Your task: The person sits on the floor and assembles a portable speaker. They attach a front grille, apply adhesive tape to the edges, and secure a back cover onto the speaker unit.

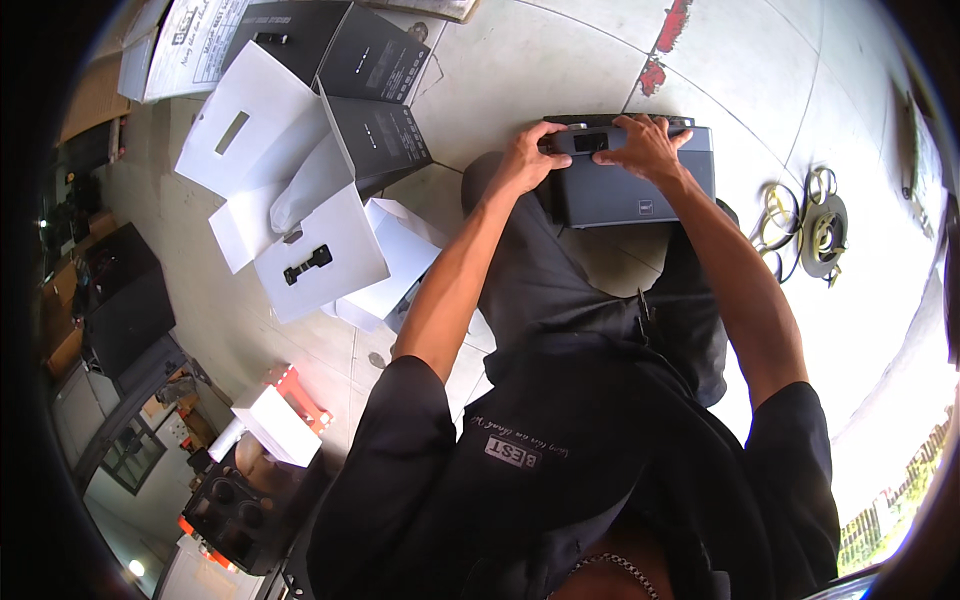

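Note:
A dark grey box-shaped unit [620, 190] with rounded edges and a small square badge rests across my legs. Along its far edge is a raised strip with a glossy black panel [590, 142]. At the left end of that strip, my left hand [530, 158] is closed, its thumb on the near side and its fingers bent over the far side. My right hand [645, 148] grips the strip right of the panel, thumb toward the panel and fingers over the far edge. What lies under the fingers is hidden.
Left of me stands an opened black-and-white carton [320, 265] with spread flaps and a clear plastic bag [300, 195]. Black rings [825, 235] and loops lie on the tiles at right. Behind to the left are a white box [278, 425] and a black speaker-like case [235, 510].

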{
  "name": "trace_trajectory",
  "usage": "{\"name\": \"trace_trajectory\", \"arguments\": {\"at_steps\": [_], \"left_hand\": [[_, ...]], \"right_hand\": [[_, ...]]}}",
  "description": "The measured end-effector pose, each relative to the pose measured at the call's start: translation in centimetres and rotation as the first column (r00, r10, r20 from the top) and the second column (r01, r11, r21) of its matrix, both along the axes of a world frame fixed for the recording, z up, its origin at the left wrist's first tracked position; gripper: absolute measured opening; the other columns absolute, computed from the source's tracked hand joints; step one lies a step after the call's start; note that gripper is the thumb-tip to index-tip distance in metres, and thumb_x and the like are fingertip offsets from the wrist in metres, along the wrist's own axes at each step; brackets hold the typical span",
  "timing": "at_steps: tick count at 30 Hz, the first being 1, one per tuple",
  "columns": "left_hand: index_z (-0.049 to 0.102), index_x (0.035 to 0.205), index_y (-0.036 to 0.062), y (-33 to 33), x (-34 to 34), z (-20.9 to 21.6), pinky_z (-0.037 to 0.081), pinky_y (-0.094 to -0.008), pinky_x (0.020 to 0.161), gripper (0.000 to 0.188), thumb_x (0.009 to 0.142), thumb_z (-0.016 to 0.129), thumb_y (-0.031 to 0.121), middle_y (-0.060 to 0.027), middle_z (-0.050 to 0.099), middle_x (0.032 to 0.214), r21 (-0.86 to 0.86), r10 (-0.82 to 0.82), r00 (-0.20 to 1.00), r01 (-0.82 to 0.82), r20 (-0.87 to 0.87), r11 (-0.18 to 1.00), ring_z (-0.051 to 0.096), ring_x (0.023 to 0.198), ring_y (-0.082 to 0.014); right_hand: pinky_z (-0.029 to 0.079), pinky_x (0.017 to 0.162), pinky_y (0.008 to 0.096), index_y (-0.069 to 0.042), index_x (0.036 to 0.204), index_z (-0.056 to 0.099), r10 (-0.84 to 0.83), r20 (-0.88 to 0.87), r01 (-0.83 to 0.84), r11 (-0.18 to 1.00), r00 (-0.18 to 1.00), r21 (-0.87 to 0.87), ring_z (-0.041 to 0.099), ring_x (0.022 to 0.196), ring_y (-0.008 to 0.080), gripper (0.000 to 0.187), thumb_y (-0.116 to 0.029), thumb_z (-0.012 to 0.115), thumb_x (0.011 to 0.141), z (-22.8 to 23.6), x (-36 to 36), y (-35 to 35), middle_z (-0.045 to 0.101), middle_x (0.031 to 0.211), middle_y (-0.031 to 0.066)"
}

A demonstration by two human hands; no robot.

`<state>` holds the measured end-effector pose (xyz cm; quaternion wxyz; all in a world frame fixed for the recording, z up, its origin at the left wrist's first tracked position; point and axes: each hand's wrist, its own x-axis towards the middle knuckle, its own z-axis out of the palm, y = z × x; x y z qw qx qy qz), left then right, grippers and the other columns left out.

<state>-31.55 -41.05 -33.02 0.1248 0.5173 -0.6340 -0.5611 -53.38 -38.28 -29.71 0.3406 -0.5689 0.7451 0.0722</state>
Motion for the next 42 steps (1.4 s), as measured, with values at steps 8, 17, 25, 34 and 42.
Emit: {"name": "trace_trajectory", "arguments": {"at_steps": [8, 17, 25, 34, 42], "left_hand": [[0.057, 0.12, 0.0062, 1.1, 0.1, -2.0, 0.047, -0.0407, 0.095, 0.049, 0.076, 0.077, 0.012, -0.0162, 0.065, 0.117, -0.11, 0.018, 0.999, -0.022, -0.037, 0.994, 0.061, 0.11, -0.0334], [0.06, 0.116, -0.0097, 7.3, -1.9, 0.8, 0.052, -0.0436, 0.09, 0.065, 0.067, 0.086, 0.025, -0.0299, 0.067, 0.103, 0.05, 0.282, 0.92, -0.306, 0.273, 0.951, 0.066, 0.1, -0.0408], [0.068, 0.095, -0.0069, 9.2, -1.7, -1.1, 0.055, -0.0374, 0.066, 0.042, 0.068, 0.085, 0.021, -0.0207, 0.07, 0.081, -0.008, 0.392, 0.902, -0.397, 0.179, 0.918, 0.071, 0.075, -0.0287], [0.049, 0.127, -0.0058, 9.7, -2.4, -0.5, 0.052, -0.0394, 0.083, 0.078, 0.067, 0.087, 0.025, -0.0225, 0.064, 0.102, -0.161, 0.277, 0.914, -0.238, 0.296, 0.958, 0.064, 0.095, -0.0327], [-0.003, 0.15, -0.0052, 12.3, -6.6, 1.7, 0.036, -0.0434, 0.109, 0.128, 0.065, 0.089, 0.023, -0.0329, 0.04, 0.133, -0.086, 0.295, 0.905, -0.282, 0.306, 0.955, 0.04, 0.13, -0.0437]], "right_hand": [[0.002, 0.102, 0.0824, -0.016, 0.131, 0.059, -0.011, -0.047, 0.01, 1.0, 0.999, -0.029, 0.031, 0.14, 0.037, 0.083, -0.056, 0.083, 0.063, -0.3, 1.0, 0.5, 0.053, 0.138, 0.0108], [0.029, 0.105, 0.0685, -0.009, 0.148, 0.032, -0.049, -0.124, 0.018, 0.97, 0.991, -0.241, 0.017, 0.14, 0.0546, 0.112, -0.053, 0.086, 0.06, 1.1, 4.0, 7.9, 0.014, 0.154, 0.0308], [0.021, 0.105, 0.0736, -0.006, 0.149, 0.024, -0.125, -0.052, 0.111, 0.97, 0.991, -0.215, 0.005, 0.139, 0.0616, 0.119, -0.048, 0.089, 0.058, -0.4, 5.4, 10.4, 0.001, 0.154, 0.0352], [0.025, 0.11, 0.0657, -0.006, 0.148, 0.029, -0.092, -0.054, 0.08, 0.977, 0.994, -0.198, 0.013, 0.141, 0.0557, 0.112, -0.047, 0.087, 0.062, 1.2, 4.7, 10.2, 0.009, 0.155, 0.0335], [0.043, 0.104, 0.0483, 0.003, 0.148, 0.021, -0.421, 0.122, 0.432, 0.897, 0.899, -0.088, 0.048, 0.126, 0.0471, 0.131, -0.05, 0.091, 0.052, 0.1, -8.5, 11.6, 0.041, 0.139, 0.0339]]}}
